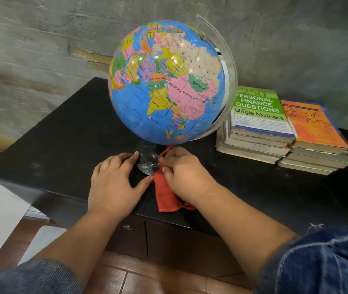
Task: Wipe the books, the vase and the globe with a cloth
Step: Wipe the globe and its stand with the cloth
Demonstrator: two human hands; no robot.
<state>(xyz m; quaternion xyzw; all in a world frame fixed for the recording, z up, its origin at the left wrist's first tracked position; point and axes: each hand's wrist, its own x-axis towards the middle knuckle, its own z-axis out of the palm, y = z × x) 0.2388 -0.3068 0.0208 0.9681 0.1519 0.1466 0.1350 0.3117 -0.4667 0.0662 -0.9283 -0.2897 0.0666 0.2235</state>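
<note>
Two hands low by globe [166, 81] base [147, 161], on table [62, 145]. My L hand [113, 181] flat, fingers straight, touching base; R hand [181, 172] pinches red cloth [165, 194] at base. Sphere directly above-fwd of R hand; books [274, 132] to right.

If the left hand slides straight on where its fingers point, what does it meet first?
The left hand would first meet the clear round base of the colourful globe; its fingertips look to be at the rim, though depth is unclear.
</note>
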